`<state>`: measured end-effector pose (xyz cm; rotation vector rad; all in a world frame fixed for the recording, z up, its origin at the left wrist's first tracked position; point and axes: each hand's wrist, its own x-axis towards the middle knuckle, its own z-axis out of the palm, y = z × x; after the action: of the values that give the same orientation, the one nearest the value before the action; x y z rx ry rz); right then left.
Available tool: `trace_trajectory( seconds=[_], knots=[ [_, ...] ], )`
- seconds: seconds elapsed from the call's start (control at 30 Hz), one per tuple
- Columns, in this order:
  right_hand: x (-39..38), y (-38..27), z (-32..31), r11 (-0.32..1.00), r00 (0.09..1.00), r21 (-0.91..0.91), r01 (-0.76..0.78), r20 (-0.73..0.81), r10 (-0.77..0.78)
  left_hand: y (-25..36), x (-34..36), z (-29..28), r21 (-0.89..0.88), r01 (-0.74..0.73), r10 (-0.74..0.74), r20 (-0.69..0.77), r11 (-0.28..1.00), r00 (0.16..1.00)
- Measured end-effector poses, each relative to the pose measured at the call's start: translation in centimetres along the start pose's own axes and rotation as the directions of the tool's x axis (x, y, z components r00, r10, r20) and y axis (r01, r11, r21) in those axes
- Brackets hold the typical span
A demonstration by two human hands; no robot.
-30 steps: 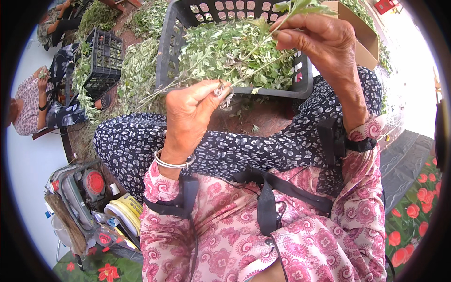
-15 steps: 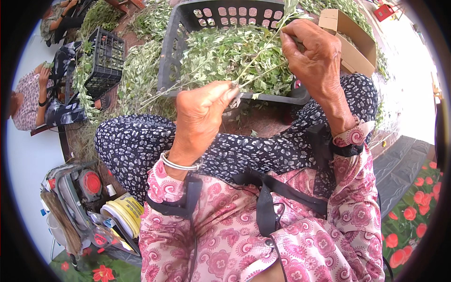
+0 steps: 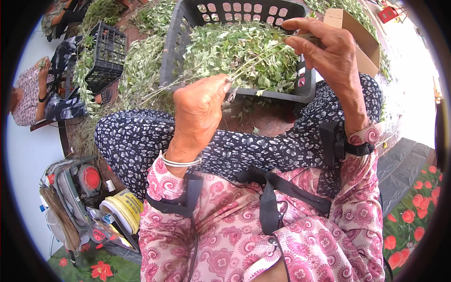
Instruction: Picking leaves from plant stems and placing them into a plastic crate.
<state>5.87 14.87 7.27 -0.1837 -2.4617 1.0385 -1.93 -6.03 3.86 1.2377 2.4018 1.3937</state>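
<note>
My left hand (image 3: 199,110) is closed in a pinch on thin plant stems at the near edge of the crate. From its fingertips a slender leafy stem (image 3: 258,58) slants up to my right hand (image 3: 331,54), whose thumb and fingers close around the stem's upper part. The leaves inside that hand are mostly hidden by the fingers. Below the stem, a dark grey plastic crate (image 3: 167,63) holds a heap of loose green leaves (image 3: 225,47). Other stem ends (image 3: 157,94) stick out left of my left hand.
Cut leafy plants (image 3: 143,66) lie left of the crate. An open cardboard box (image 3: 364,49) stands right of it. Beyond, another person (image 3: 33,94) sits beside a black crate (image 3: 107,56). A yellow-labelled tub (image 3: 127,207) and a grey machine (image 3: 70,188) are at lower left.
My right hand has moved right, and its index finger is straighter. The stem between the hands lies at a flatter slant. My left hand has barely moved, and the crate appears slightly further right.
</note>
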Motion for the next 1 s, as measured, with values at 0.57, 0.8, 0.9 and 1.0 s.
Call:
trace_trajectory(
  seconds=[0.57, 0.8, 0.9, 1.0],
  knots=[
    [-0.1, 1.2, 1.3, 0.981, 0.979, -0.105, 0.165, 0.134, -0.151, -0.1, 0.1, 0.3, 0.224, -0.127, 0.124, 0.03, 0.966, 0.992],
    [-0.2, 0.8, 1.1, 0.987, 0.977, 0.001, -0.163, 0.141, 0.161, -0.6, 0.0, 0.1, 0.31, -0.187, 0.186, 0.033, 0.932, 0.982],
    [0.0, 0.3, 1.0, 0.962, 0.944, 0.047, -0.267, 0.214, 0.252, -0.7, 0.1, 0.2, 0.376, -0.23, 0.235, 0.035, 0.897, 0.971],
    [0.0, 0.3, 1.1, 0.955, 0.931, 0.071, -0.289, 0.252, 0.263, -0.8, 0.1, 0.2, 0.41, -0.272, 0.28, 0.042, 0.87, 0.959]
  ],
)
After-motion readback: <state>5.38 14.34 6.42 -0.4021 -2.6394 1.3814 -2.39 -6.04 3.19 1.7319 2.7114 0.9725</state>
